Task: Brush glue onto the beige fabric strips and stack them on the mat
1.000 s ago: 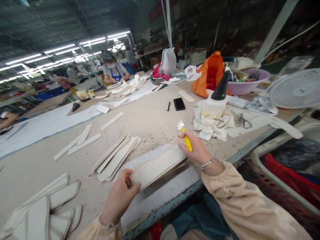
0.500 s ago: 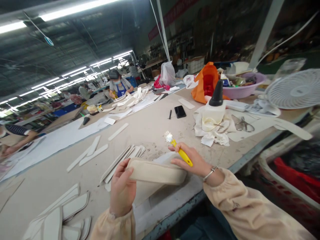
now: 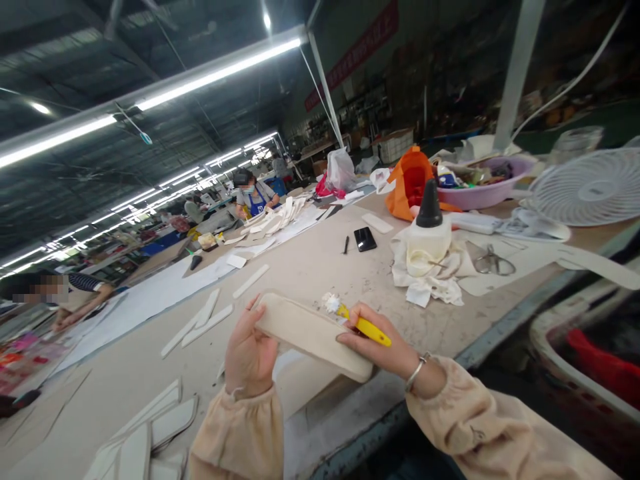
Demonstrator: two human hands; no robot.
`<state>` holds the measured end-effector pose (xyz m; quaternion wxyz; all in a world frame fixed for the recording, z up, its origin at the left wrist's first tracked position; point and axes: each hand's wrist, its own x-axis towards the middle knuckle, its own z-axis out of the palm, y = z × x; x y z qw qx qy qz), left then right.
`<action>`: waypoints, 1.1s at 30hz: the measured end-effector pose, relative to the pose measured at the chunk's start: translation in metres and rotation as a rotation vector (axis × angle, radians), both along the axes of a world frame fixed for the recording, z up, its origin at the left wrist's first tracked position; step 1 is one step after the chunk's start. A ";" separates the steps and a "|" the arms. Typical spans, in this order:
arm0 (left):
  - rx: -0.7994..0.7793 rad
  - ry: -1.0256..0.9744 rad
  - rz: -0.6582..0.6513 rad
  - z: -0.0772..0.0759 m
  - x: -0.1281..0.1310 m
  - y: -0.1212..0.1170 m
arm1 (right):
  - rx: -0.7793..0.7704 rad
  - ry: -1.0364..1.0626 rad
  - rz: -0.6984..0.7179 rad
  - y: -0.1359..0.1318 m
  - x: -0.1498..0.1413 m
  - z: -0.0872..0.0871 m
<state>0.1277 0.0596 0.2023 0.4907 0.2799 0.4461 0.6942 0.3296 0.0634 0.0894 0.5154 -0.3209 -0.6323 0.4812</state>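
Gripping the panel [image 3: 310,333] near our body, we had our left hand [image 3: 250,350] clamped round its raised left end. Our right hand [image 3: 387,343] was closed on a yellow brush [image 3: 373,331], its thumb apparently touching the panel's lower right part. Likely this let both hands steady the panel, tilted above the table [image 3: 300,263], without laying the brush aside; the white bristles [image 3: 331,303] pointed past the far edge, perhaps to spare the surface. Loose pieces [image 3: 135,450] lay at the lower left, probably for easy reach. Off the table's right edge, a basket [image 3: 541,337] held something red [image 3: 607,365]. Farther on, a black-nozzled bottle [image 3: 431,237] stood on crumpled rags [image 3: 435,292], maybe to catch drips; we could not tell its contents. Behind it, an orange bag [image 3: 399,190] showed red inside, and a lilac basin [image 3: 473,199] was crowded with small items. Beyond, a co-worker [image 3: 257,200] was behind another heap [image 3: 274,218].
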 end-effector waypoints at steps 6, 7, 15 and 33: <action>0.026 0.006 0.006 -0.018 0.027 -0.005 | 0.012 -0.004 -0.047 -0.007 0.005 0.001; 0.033 -0.001 0.028 -0.021 0.031 -0.005 | 0.015 -0.014 -0.055 -0.008 0.006 0.001; 0.055 -0.042 0.075 -0.026 0.045 -0.005 | 0.026 -0.041 -0.115 -0.014 0.014 0.002; -0.035 -0.220 0.199 -0.008 0.018 -0.011 | -0.056 0.025 -0.043 -0.018 0.033 0.008</action>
